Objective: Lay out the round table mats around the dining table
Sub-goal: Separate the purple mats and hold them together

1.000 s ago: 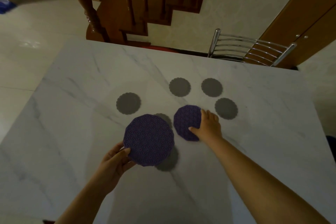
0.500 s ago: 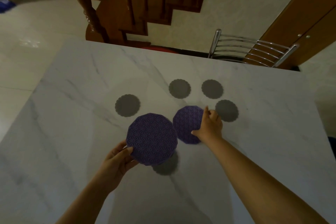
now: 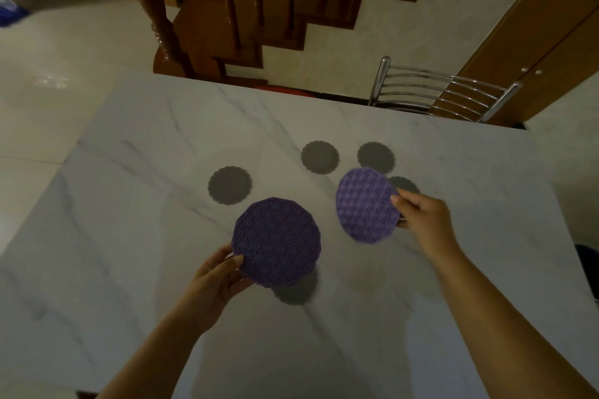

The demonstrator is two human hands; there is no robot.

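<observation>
Two purple round mats are lifted above the white marble table [image 3: 136, 236]. My left hand [image 3: 217, 282] pinches the lower left edge of the larger purple mat [image 3: 276, 241], held flat near the table's middle. My right hand [image 3: 421, 220] pinches the right edge of the second purple mat [image 3: 366, 204], which is tilted with its bumpy side toward me. Small grey scalloped mats lie on the table: one at the left [image 3: 229, 185], two further back [image 3: 319, 157] [image 3: 376, 156], one [image 3: 405, 185] partly behind the tilted mat, and one [image 3: 296, 290] under the left mat.
A chrome-backed chair [image 3: 444, 91] stands at the table's far right edge. A wooden staircase [image 3: 227, 26] rises beyond the far edge, and a wooden cabinet [image 3: 534, 52] stands at the back right. Tiled floor lies to the left.
My right hand has picked the second purple mat up off the table and moved it right, tilted up. The left hand still holds its mat in about the same place.
</observation>
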